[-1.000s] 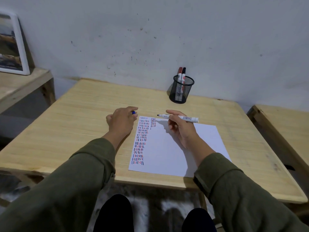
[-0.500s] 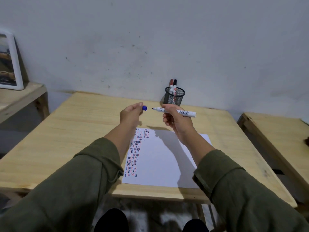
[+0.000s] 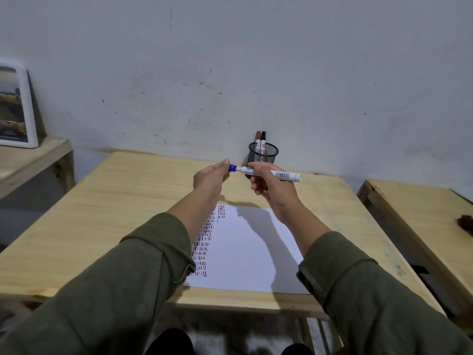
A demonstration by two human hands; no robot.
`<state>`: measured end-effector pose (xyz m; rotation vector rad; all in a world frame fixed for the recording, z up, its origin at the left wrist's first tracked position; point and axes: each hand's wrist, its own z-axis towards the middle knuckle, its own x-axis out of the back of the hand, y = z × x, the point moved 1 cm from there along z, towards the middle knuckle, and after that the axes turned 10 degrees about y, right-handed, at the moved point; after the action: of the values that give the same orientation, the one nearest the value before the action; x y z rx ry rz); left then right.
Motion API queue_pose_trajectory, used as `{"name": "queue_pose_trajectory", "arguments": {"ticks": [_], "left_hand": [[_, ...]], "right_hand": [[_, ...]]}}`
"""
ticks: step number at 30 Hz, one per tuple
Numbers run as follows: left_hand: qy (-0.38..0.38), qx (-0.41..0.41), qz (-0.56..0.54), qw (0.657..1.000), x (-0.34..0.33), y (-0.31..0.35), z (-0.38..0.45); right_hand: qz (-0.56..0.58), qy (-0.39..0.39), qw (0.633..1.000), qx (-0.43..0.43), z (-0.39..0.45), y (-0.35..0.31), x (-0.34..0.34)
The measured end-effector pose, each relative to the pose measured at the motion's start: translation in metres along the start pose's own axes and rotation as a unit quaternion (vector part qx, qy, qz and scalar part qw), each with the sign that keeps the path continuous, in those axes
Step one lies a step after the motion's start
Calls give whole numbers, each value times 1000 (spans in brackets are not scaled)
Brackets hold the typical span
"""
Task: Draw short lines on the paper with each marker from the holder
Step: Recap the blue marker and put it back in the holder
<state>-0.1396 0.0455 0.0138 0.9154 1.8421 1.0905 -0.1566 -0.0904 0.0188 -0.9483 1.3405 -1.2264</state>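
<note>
Marker (image 3: pixel 271 172) lying level, tip leftward, gripped by right hand (image 3: pixel 271 190), left hand (image 3: pixel 211 176) pinching blue cap (image 3: pixel 232 167)

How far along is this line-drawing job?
Done: the paper carries a full column of short marks at its left edge and the start of a second. In hand: the left hand brings the blue cap onto the marker in the right hand's grip. Left: two markers wait in the holder.
</note>
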Motion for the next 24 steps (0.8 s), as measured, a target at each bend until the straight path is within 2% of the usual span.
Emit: {"name": "queue_pose_trajectory", "arguments": {"ticks": [6, 11, 16, 20, 24], "left_hand": [[-17, 6, 4, 1000, -7, 1, -11], [-15, 46, 12, 999, -12, 6, -19], [5, 62, -84, 995, -21, 6, -26], [5, 61, -120, 991, -23, 1, -27], [-4, 48, -122, 991, -21, 2, -27]], "right_hand": [[-15, -12, 1000, 22, -1, -3, 0], [-38, -31, 998, 39, -3, -6, 2], [-3, -17, 999, 34, -5, -9, -1], [27, -1, 999, 30, -12, -12, -1], [3, -49, 999, 18, -17, -19, 5]]}}
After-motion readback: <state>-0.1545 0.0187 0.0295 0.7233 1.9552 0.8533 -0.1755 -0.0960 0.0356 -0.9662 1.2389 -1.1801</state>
